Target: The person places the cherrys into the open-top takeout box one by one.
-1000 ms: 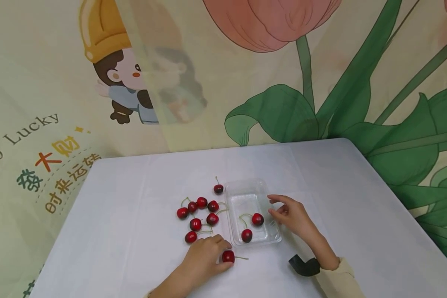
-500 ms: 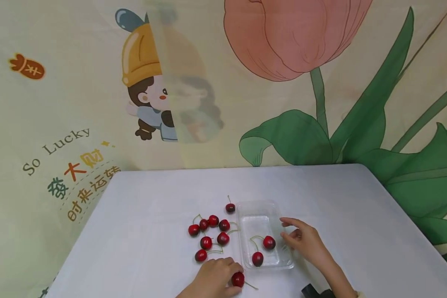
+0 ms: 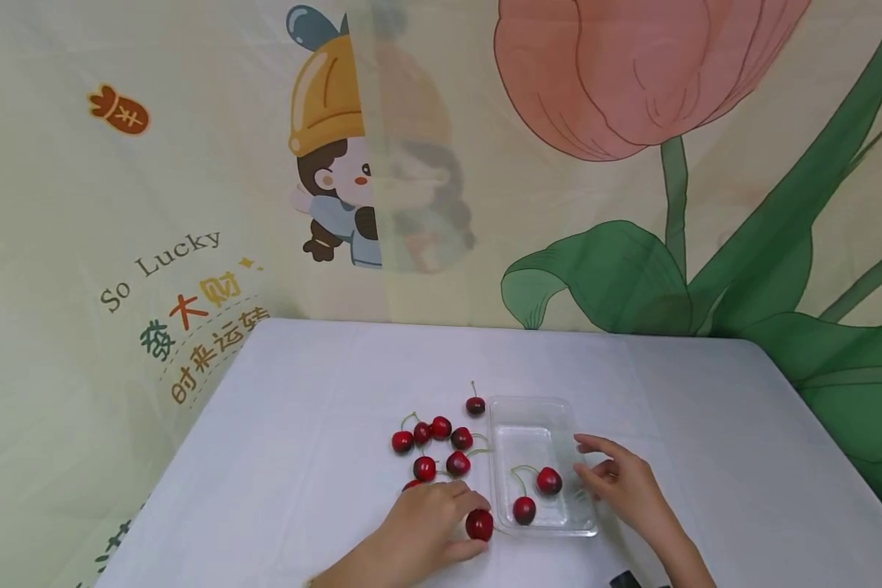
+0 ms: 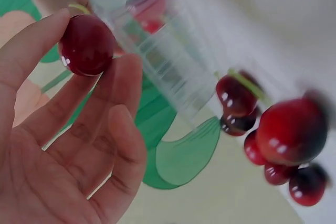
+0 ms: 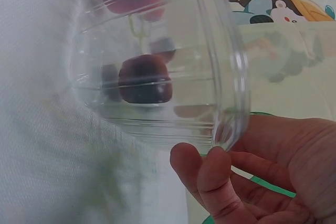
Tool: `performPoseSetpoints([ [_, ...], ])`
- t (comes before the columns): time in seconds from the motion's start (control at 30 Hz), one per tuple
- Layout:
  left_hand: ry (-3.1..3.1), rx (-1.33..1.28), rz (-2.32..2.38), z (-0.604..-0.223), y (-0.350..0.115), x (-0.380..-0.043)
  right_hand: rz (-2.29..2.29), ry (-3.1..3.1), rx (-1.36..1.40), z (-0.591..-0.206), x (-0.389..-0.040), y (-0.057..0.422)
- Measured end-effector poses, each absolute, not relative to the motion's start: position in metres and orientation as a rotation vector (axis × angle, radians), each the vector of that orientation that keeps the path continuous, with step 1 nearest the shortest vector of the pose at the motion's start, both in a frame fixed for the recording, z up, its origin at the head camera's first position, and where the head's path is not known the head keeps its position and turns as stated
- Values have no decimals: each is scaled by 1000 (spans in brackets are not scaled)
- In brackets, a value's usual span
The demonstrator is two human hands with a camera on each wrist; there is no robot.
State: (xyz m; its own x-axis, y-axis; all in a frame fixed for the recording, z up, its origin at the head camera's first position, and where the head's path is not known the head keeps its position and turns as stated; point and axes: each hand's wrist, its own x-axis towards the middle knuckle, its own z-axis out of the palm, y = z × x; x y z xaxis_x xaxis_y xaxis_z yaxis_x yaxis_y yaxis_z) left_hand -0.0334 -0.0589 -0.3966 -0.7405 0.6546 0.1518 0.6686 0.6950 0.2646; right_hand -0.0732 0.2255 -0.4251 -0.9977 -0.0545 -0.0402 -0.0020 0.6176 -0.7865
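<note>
A dark red cherry (image 3: 479, 525) is pinched between the thumb and fingertips of my left hand (image 3: 429, 527), just left of the container's near corner. Seen from the left wrist, this cherry (image 4: 86, 44) is held off to the side of the palm, its green stem behind it. My right hand (image 3: 621, 486) has its fingertips at the right wall of a clear plastic container (image 3: 531, 412), thumb and forefinger apart. Two stemmed cherries lie inside the container, one (image 3: 549, 481) near its right wall and one (image 3: 524, 510) closer to the front.
Left of the container lies a loose cluster of several cherries (image 3: 458, 464), one partly hidden by my left hand. A single cherry (image 3: 475, 406) sits by the container's far left corner. Everything stands on a white-covered table (image 3: 323, 392) against a printed cloth backdrop (image 3: 191, 122).
The head view has shifted, moving the whole scene within it. My left hand now covers more of the nearest cluster cherry and holds its cherry nearer the container's wall. The right hand keeps its place.
</note>
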Motion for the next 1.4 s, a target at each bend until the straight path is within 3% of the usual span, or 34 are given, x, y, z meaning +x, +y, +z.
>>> performPoseSetpoints([
  [0.77, -2823, -1079, -813, -396, -34, -72, -1430, 2741, -87, -426, -76, 222],
  [1.4, -2966, -1131, -445, -417, 0, -92, -1419, 2746, -91, -425, -72, 227],
])
